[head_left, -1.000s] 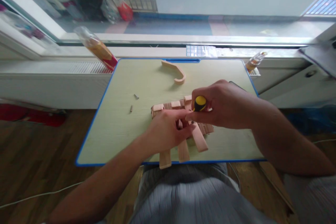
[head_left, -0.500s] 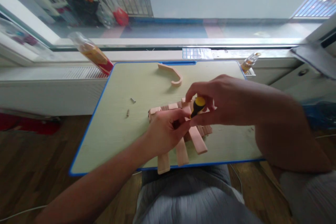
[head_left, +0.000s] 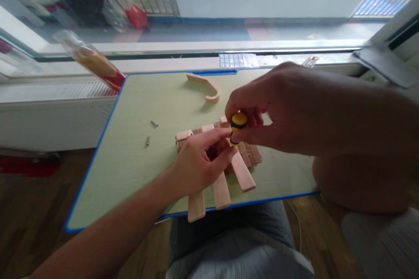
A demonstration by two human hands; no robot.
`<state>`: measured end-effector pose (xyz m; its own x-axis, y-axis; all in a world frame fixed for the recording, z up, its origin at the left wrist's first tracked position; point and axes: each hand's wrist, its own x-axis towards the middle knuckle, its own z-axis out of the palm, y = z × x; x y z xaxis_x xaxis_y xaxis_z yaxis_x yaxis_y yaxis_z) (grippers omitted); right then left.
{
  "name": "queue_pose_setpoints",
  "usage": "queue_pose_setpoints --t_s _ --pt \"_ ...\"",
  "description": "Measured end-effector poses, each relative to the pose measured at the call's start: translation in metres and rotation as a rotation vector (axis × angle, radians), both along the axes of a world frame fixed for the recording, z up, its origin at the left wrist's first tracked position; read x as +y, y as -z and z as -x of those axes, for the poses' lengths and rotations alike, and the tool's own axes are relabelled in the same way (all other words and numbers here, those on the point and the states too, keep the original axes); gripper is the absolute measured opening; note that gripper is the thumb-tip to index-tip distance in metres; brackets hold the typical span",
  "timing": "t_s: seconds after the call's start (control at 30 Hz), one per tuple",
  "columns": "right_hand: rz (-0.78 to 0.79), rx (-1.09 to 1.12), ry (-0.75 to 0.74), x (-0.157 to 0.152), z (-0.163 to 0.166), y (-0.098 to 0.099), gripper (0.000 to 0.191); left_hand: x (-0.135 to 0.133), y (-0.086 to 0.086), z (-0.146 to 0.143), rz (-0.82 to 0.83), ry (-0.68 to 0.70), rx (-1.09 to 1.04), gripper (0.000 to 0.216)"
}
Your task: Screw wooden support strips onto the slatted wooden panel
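My right hand (head_left: pixel 275 109) is closed round a small yellow and black screwdriver (head_left: pixel 239 120), held upright over the wooden pieces. Thumb and fingers of my left hand (head_left: pixel 198 157) are pinched together just below its handle; the screwdriver's tip and whatever they hold are hidden. Under both hands lies a brown ridged wooden piece (head_left: pixel 251 153) with pale wooden slats (head_left: pixel 242 174) across it. Their near ends point toward me, and one reaches past the table's front edge. My left wrist and palm are over the left part of this assembly.
The pale folding table (head_left: pixel 111 174) has a blue rim. A curved wooden hook piece (head_left: pixel 212 91) lies toward its back. Two screws, one silver (head_left: pixel 154 124) and one brownish (head_left: pixel 148 141), lie left of the hands. A bottle (head_left: pixel 98 63) leans beyond the back left corner, by the window sill.
My right hand has turned and risen slightly, and the screwdriver now stands more upright. My left hand keeps its pinch. The whole view has shifted a little, so the table appears further left.
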<state>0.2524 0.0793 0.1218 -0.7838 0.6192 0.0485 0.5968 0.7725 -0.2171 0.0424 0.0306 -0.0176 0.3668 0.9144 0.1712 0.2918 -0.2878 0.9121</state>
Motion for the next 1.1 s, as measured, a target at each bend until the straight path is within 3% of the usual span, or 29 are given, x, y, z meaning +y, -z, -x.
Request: queue_pose_setpoints --t_s 0.1,0.2,0.3,0.37,0.5,0.6,0.77,0.9,1.1 --pt "-0.049 0.025 0.03 -0.005 0.002 0.002 0.025 -0.009 0.002 -0.002 -0.107 -0.088 -0.014 0.029" --pt "-0.084 0.052 0.007 -0.009 0.001 0.006 0.025 -0.019 0.002 0.001 -0.315 -0.208 -0.032 0.037" --pt "-0.095 0.058 0.015 -0.014 -0.001 0.008 0.035 -0.017 -0.004 0.011 -0.607 -0.304 0.049 0.028" --pt "-0.101 0.054 0.059 -0.017 -0.002 0.009 0.038 -0.007 -0.013 0.019 -0.727 -0.27 0.217 0.019" --pt "-0.088 0.079 0.112 -0.016 -0.002 0.013 0.043 0.026 -0.034 0.029 -0.578 0.141 0.286 0.021" --pt "-0.068 0.094 0.096 -0.011 -0.001 0.015 0.043 0.047 -0.042 0.027 -0.447 0.302 0.253 0.021" --pt "-0.07 0.101 0.101 -0.001 0.0 0.016 0.05 0.06 -0.037 0.021 -0.232 0.372 0.165 0.012" --pt "-0.082 0.08 0.111 0.005 -0.002 0.015 0.053 0.06 -0.033 0.022 -0.196 0.36 0.14 0.014" --pt "0.061 0.149 -0.029 0.006 -0.011 0.013 0.025 0.06 -0.029 0.024 -0.222 0.326 0.149 0.01"
